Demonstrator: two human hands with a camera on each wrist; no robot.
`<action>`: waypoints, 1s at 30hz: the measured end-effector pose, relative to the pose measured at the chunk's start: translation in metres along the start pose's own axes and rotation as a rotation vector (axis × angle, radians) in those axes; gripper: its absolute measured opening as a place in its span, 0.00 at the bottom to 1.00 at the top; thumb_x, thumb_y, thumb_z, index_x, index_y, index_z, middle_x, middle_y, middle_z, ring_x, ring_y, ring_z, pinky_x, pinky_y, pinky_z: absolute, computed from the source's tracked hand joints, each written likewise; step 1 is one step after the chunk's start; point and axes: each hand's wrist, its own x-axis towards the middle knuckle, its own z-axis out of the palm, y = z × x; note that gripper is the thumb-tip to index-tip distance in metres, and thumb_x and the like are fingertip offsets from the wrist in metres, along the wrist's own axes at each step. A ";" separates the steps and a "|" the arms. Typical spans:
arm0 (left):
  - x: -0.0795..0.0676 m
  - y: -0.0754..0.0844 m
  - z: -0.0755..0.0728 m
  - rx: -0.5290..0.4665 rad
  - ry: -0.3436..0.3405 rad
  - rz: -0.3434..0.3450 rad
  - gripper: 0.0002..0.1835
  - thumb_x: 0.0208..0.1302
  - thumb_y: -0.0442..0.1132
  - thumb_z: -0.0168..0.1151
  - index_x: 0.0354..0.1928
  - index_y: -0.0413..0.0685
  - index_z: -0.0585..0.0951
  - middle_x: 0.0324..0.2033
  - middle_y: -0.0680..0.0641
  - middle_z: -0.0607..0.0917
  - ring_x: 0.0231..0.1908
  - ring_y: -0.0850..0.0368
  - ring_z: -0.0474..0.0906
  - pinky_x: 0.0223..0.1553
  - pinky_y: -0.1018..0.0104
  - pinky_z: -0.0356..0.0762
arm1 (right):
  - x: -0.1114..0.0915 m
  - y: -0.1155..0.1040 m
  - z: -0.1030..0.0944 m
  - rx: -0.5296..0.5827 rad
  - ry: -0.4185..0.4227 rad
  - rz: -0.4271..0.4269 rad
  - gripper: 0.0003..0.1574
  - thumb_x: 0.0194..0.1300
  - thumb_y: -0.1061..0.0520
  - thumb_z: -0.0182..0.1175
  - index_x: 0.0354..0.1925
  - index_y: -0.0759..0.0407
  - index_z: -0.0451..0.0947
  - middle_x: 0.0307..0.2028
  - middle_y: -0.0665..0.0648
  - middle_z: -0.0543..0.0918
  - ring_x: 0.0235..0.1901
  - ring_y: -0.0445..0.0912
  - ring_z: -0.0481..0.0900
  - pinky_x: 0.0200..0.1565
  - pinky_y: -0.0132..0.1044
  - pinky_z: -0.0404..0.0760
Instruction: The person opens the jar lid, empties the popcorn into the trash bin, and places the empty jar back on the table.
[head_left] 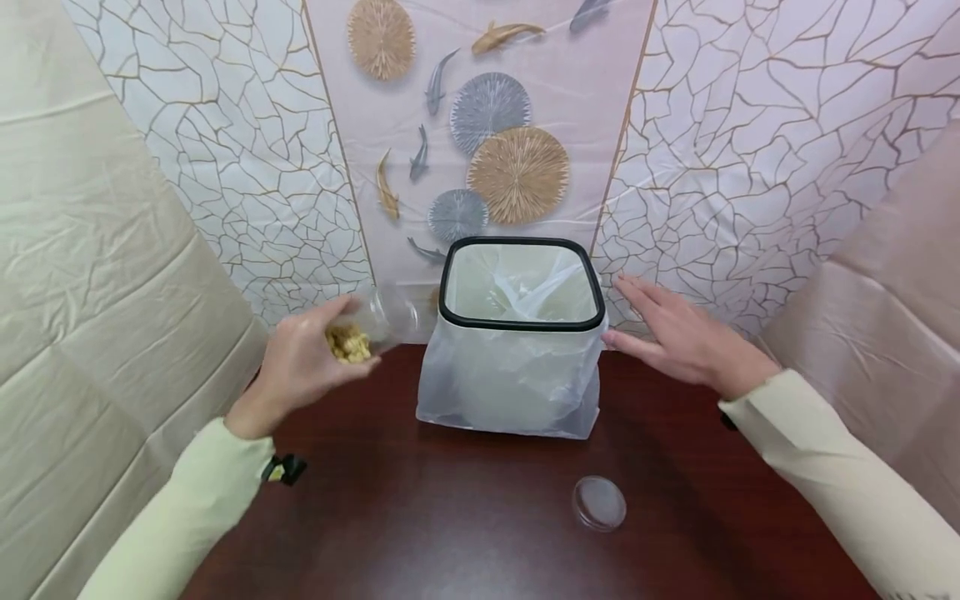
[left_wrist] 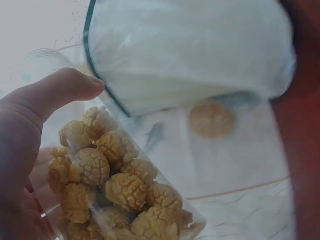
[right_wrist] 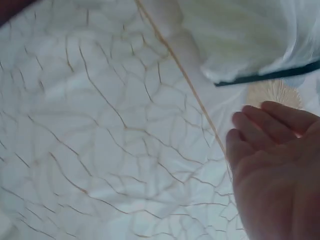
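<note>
A dark red-brown table (head_left: 360, 533) meets a wall hanging (head_left: 697, 108) printed with cracks, discs and fish, beige cloth (head_left: 97, 275) at the sides. The bin (head_left: 522, 324), lined with a pale bag (head_left: 517, 387), stands toward the back, a round lid (head_left: 599, 502) nearer. Left of the bin, the left hand (head_left: 300, 354) grips a clear jar (head_left: 388, 317) of popcorn (left_wrist: 125, 187), its far end blurred. The right hand (head_left: 678, 337), fingers extended, holds nothing; whether it touches the bag is unclear.

Bin (head_left: 517, 325): blocks you mid-frame, open on top.
Round lid (head_left: 600, 503): sits in your way, lower centre-right.
Counter (head_left: 420, 517): you can pass at lower centre.
</note>
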 end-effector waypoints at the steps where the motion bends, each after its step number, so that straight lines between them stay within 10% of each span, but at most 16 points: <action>1: 0.009 0.000 -0.002 0.010 -0.006 0.010 0.42 0.39 0.47 0.88 0.59 0.39 0.82 0.43 0.39 0.92 0.33 0.46 0.86 0.33 0.50 0.83 | 0.007 -0.001 -0.004 -0.011 0.002 -0.013 0.56 0.76 0.31 0.55 0.85 0.56 0.47 0.83 0.66 0.54 0.81 0.66 0.55 0.78 0.67 0.58; 12: 0.081 0.001 -0.005 0.139 -0.088 0.076 0.43 0.46 0.46 0.85 0.66 0.40 0.78 0.56 0.39 0.89 0.43 0.41 0.87 0.39 0.44 0.86 | 0.055 -0.005 0.008 -0.079 -0.046 -0.091 0.58 0.78 0.29 0.49 0.84 0.65 0.45 0.84 0.68 0.48 0.84 0.63 0.47 0.81 0.61 0.52; 21: 0.106 0.003 -0.005 0.239 -0.133 0.212 0.44 0.45 0.41 0.84 0.67 0.35 0.77 0.58 0.35 0.87 0.54 0.35 0.86 0.53 0.42 0.86 | 0.056 0.000 0.018 -0.085 -0.063 -0.056 0.56 0.79 0.28 0.45 0.85 0.62 0.46 0.85 0.65 0.48 0.84 0.62 0.46 0.81 0.61 0.54; 30: 0.126 0.010 -0.010 0.345 -0.108 0.417 0.29 0.43 0.34 0.80 0.48 0.38 0.76 0.42 0.39 0.89 0.41 0.38 0.87 0.42 0.45 0.87 | 0.060 -0.003 0.022 -0.067 -0.075 -0.047 0.56 0.79 0.27 0.43 0.85 0.61 0.44 0.85 0.64 0.47 0.85 0.61 0.45 0.81 0.62 0.55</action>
